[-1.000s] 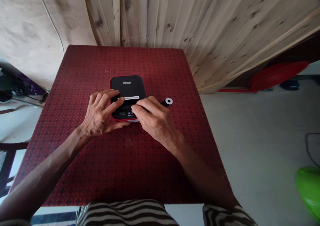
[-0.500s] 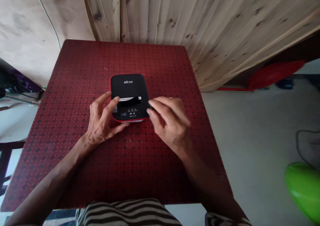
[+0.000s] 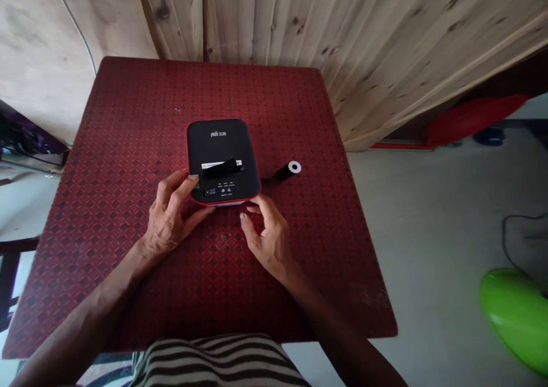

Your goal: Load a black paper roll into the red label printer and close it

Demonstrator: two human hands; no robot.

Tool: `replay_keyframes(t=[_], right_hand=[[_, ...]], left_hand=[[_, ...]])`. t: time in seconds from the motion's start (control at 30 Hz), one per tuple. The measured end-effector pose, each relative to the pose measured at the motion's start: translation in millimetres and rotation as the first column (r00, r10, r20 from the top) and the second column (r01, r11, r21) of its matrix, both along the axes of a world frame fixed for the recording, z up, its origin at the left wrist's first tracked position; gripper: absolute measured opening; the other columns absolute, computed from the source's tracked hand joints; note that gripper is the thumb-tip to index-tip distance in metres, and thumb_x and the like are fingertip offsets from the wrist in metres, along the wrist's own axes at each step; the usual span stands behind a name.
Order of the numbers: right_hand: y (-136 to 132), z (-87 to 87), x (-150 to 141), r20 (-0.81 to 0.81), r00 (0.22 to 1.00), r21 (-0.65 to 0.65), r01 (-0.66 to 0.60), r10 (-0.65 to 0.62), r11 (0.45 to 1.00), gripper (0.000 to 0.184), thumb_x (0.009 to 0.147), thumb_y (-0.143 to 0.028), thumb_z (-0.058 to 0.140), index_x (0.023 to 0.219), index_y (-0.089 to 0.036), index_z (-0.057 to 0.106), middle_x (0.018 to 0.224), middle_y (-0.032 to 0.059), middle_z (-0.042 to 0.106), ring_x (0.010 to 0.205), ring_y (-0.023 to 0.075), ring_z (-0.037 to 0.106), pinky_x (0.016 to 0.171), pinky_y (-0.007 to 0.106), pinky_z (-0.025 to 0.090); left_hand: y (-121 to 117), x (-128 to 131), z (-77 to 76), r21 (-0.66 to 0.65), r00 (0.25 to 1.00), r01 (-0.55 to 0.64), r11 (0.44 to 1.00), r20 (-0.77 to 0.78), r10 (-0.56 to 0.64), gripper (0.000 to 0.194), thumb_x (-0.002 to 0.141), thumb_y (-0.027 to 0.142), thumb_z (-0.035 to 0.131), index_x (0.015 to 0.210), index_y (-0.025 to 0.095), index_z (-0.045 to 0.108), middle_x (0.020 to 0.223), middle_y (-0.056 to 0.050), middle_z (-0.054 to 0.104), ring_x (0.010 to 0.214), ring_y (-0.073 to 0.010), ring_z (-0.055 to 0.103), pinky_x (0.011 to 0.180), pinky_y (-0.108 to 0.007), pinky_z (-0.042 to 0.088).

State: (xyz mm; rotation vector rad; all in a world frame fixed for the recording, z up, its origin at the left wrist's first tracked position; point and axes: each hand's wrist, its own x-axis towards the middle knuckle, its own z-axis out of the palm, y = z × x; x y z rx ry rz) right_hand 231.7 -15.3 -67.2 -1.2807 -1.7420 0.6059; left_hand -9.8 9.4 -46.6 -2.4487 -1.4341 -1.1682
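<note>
A flat black box-shaped device (image 3: 220, 144) with a red rim lies on the table, pale lettering at its far end and small marked controls at the near end. A short black strip (image 3: 220, 169) sits across its white label and stands up at one end. My left hand (image 3: 169, 213) grips the near left corner, forefinger on top by a small grey patch and thumb along the front side. At the near right corner is my right hand (image 3: 269, 233), fingers apart, forefinger touching the edge and thumb free. Right of the device lies a black roll with a white core (image 3: 290, 170).
The square table (image 3: 141, 107) has a red patterned cover. A plank wall (image 3: 274, 21) stands along its far side. On the floor to the right are a green rounded object (image 3: 514, 318), a cable (image 3: 505, 238) and a red object (image 3: 475, 121).
My right hand has left the device's top, drawn back to the right, then come down to its near right corner. The black strip and the roll are now uncovered. My left hand stays at its corner.
</note>
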Motion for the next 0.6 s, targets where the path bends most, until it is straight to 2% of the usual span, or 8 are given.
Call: replay_keyframes(t=[0.17, 0.37, 0.6], right_hand=[[-4, -3.4, -5, -0.023, 1.0, 0.021, 0.0, 0.0, 1.0, 0.046, 0.101, -0.018, 0.06, 0.147, -0.023, 0.056, 0.138, 0.0177, 0.071, 0.117, 0.0267, 0.075, 0.093, 0.046, 0.069], [1, -4.8, -7, -0.07, 0.998, 0.056, -0.004, 0.008, 0.998, 0.045, 0.101, -0.014, 0.059, 0.144, -0.025, 0.059, 0.135, 0.0127, 0.073, 0.112, 0.0231, 0.076, 0.09, 0.042, 0.07], [3, -10.2, -7, -0.082, 0.997, 0.092, 0.004, 0.004, 0.996, 0.051, 0.1, -0.011, 0.06, 0.148, -0.029, 0.057, 0.135, 0.0109, 0.073, 0.11, 0.0232, 0.076, 0.088, 0.042, 0.071]], left_hand=[[2, -6, 3.3, -0.014, 1.0, 0.009, 1.0, -0.017, -0.009, 0.079, 0.09, 0.039, 0.085, 0.156, 0.028, 0.044, 0.139, -0.012, 0.064, 0.127, -0.0275, 0.068, 0.106, -0.043, 0.064], [2, -5, 2.7, -0.009, 0.999, 0.015, 1.0, 0.035, -0.015, 0.08, 0.089, 0.033, 0.087, 0.157, 0.026, 0.045, 0.141, -0.014, 0.063, 0.13, -0.0288, 0.066, 0.109, -0.044, 0.062], [5, -8, 11.2, 0.008, 1.0, 0.021, 1.0, -0.011, -0.021, 0.075, 0.087, 0.035, 0.089, 0.151, 0.026, 0.051, 0.136, -0.011, 0.068, 0.124, -0.0257, 0.071, 0.104, -0.038, 0.065]])
